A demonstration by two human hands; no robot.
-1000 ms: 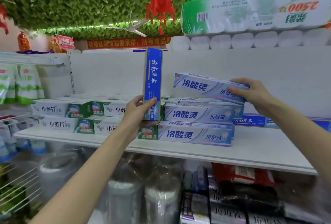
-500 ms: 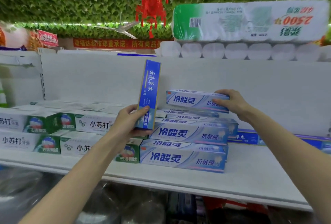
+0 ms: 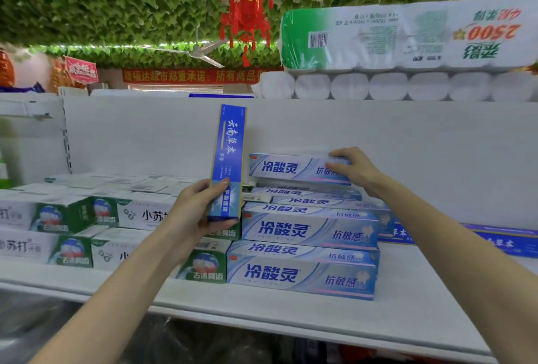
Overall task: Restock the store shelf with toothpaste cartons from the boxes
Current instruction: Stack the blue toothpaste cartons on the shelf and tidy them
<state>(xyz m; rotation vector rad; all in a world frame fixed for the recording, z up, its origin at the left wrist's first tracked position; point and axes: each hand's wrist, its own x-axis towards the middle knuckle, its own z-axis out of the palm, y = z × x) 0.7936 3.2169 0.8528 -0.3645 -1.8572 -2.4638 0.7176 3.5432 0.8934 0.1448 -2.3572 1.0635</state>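
Clasped endwise by the right hand (image 3: pixel 353 170), the pale carton (image 3: pixel 288 167) could be knocked off the stack (image 3: pixel 308 247) by the blue carton (image 3: pixel 230 148) gripped in the left hand (image 3: pixel 201 215).

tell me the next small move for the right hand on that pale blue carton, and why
Probably set the pale blue carton down flat on the matching stack and let go. The right hand grips its right end; it lies level right over that stack, though contact is unclear. The left hand holds a dark blue carton upright.
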